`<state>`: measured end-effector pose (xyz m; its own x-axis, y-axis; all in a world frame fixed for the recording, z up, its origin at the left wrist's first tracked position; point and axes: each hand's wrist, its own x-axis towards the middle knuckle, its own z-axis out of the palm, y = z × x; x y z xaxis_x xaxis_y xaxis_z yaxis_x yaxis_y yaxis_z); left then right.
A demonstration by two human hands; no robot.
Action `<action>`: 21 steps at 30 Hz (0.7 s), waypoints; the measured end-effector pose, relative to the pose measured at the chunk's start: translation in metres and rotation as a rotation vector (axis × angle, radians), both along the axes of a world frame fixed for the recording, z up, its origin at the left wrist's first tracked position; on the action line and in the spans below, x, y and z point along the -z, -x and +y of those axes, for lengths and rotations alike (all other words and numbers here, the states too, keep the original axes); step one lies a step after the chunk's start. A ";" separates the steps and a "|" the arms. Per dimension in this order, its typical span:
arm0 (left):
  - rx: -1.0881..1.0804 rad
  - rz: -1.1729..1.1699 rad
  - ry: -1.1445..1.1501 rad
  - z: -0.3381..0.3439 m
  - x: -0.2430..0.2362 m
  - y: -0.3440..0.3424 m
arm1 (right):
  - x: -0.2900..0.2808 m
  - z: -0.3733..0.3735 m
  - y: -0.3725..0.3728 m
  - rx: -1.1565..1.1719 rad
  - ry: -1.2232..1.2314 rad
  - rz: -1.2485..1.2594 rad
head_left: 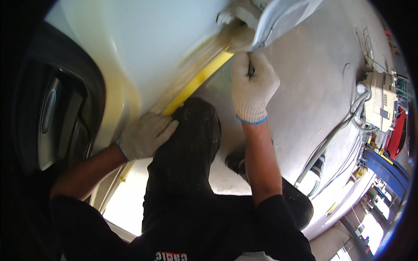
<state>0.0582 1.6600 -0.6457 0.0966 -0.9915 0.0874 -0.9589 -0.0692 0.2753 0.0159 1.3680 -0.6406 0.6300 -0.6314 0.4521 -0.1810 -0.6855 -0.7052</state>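
Observation:
A yellow strip, like masking tape [199,81], runs along the lower edge of a pale car body panel [148,48]. My right hand [254,82], in a white knit glove with a blue cuff edge, is closed beside the strip's far end. Its fingertips are hidden, so what they pinch does not show. At the near end of the strip, my gloved left hand [147,135] lies flat against the panel's lower edge, fingers extended next to my knee.
A car wheel [58,108] stands at the left. Beyond my right hand is a grey curved car part [278,21]. On the concrete floor [313,82] to the right are a beige machine [380,102], hoses [333,135] and a blue metal beam [385,167].

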 end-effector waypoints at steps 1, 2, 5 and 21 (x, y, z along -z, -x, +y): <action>-0.004 -0.008 0.013 0.002 0.002 -0.002 | -0.001 0.004 -0.002 0.026 -0.105 -0.016; -0.005 -0.022 0.016 0.003 0.003 -0.002 | -0.008 0.006 -0.002 0.017 -0.141 -0.036; -0.005 -0.044 0.029 0.002 0.004 -0.003 | -0.020 0.004 -0.006 0.017 -0.081 -0.081; -0.004 -0.039 -0.013 0.000 0.001 0.002 | 0.014 -0.016 -0.003 -0.107 0.055 -0.061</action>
